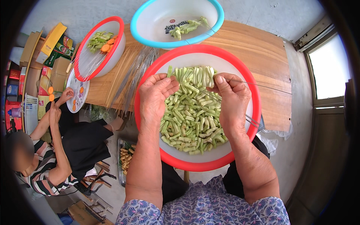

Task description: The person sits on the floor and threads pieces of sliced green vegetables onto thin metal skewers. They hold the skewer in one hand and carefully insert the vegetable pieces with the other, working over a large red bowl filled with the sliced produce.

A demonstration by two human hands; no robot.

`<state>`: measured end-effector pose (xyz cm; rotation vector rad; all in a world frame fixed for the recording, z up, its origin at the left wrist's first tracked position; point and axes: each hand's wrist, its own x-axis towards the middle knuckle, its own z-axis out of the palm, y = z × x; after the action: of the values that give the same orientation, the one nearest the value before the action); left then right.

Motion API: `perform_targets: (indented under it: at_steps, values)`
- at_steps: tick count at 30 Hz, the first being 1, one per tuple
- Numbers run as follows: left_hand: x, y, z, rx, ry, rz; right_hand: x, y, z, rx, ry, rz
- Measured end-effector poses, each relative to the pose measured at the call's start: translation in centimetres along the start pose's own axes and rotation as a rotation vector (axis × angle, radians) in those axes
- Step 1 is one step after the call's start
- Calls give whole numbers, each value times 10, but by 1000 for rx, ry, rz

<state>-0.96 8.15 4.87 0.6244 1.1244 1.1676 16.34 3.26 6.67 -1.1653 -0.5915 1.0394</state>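
Observation:
A large white basin with a red rim point(198, 167) holds many cut green bean pieces point(185, 121). Above them, my right hand point(232, 95) pinches a thin metal skewer point(267, 86) beside a packed row of threaded bean pieces point(199, 76). My left hand point(157, 97) is at the row's other end, thumb and fingers together on a single green bean piece point(169, 71). More metal skewers point(249, 119) lie across the basin under my right hand and wrist.
A blue-rimmed basin point(177, 45) and a tilted red-rimmed basin point(119, 36) stand on the wooden table point(253, 36). Bundled skewers point(132, 76) lie between. At left, a seated person point(50, 163) holds skewered carrot slices point(51, 94) near a plate point(80, 97). A metal tray point(121, 168) sits below.

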Motion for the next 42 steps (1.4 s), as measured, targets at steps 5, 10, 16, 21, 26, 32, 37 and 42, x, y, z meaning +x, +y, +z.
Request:
perform_targets:
  at_steps: [5,10,16,21,26,32,37,42]
  values:
    - [-1,-4,2,10,-19,19,-1,0,1,25,10,-6]
    - [-2,-4,5,38,-20,19,0,0,0,18,-2,-23]
    - [-3,-6,7,2,-14,73,-2,0,0,20,6,-26]
    - [-6,-5,9,-10,-6,93,-4,0,2,39,18,-33]
    - [-7,-5,9,-45,4,99,-4,0,3,66,17,-28]
    - [-7,-5,9,-51,9,114,-4,2,2,61,14,-33]
    - [-7,-6,8,-18,1,127,-5,1,3,68,13,-24]
    - [-8,-5,7,54,-42,154,-2,5,1,79,1,-18]
